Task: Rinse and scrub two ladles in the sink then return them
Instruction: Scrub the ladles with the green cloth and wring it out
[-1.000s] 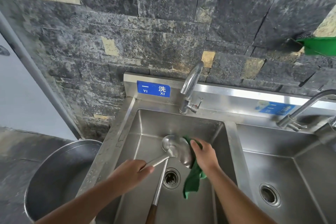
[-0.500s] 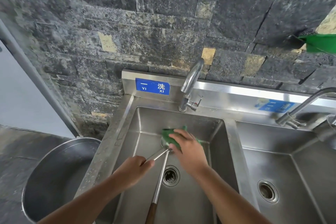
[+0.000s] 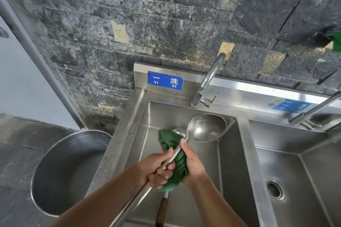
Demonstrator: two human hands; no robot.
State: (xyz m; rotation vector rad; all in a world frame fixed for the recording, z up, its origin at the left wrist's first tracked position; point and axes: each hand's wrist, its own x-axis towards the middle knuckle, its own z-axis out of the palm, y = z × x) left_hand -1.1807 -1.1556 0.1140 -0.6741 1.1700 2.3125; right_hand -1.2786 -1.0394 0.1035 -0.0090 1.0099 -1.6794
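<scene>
Ladle one [image 3: 206,128]: steel, bowl upward, held just below the tap [image 3: 212,75], shaft slanting down-left from it
Left hand [image 3: 156,166]: fingers curled tight round that shaft
Right hand [image 3: 193,164]: fingers closed on green cloth [image 3: 173,145], bunched against the shaft
Ladle two [image 3: 162,210]: wooden handle, lying in the sink [image 3: 129,134] further below the tap, bowl mostly hidden
Step, judged: scrubbing ladle one's shaft
Next calls for: sliding cloth along the handle, then a rinse under the tap
</scene>
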